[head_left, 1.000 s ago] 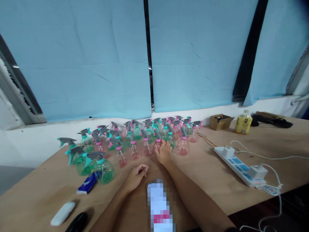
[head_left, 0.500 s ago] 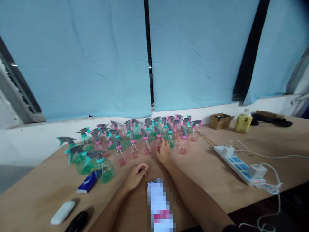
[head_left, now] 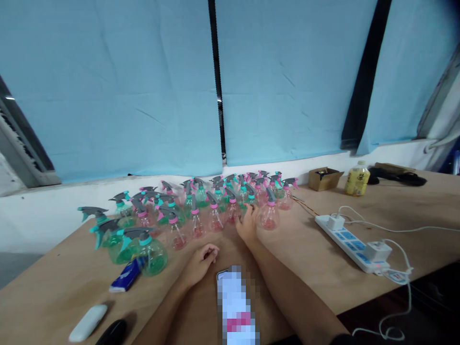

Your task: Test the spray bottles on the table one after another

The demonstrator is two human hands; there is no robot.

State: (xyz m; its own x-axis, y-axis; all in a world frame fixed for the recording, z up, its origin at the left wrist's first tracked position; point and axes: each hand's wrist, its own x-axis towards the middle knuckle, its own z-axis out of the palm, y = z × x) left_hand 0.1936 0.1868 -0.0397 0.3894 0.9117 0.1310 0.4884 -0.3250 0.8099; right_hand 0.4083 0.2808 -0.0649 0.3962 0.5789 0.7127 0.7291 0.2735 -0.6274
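Table (head_left: pixel 294 273) of upright spray bottles (head_left: pixel 154 258), with right hand (head_left: pixel 247 226) spread wide at the near row.

Pink and green with grey trigger heads, massed from left to middle and back toward the far wall (head_left: pixel 53 211). Right hand between a pink-collared bottle (head_left: pixel 232 215) just to the left and the row-end bottle (head_left: pixel 269 219) to the right, thumb and fingers well parted, nothing seen gripped; cannot tell whether touching. Left hand (head_left: pixel 200 263) nearer, loosely curled over bare wood, narrow gap at the thumb, palm partly hidden; cannot tell whether holding anything. Just right of that, phone (head_left: pixel 235 299) flat on the near side, screen pixelated.
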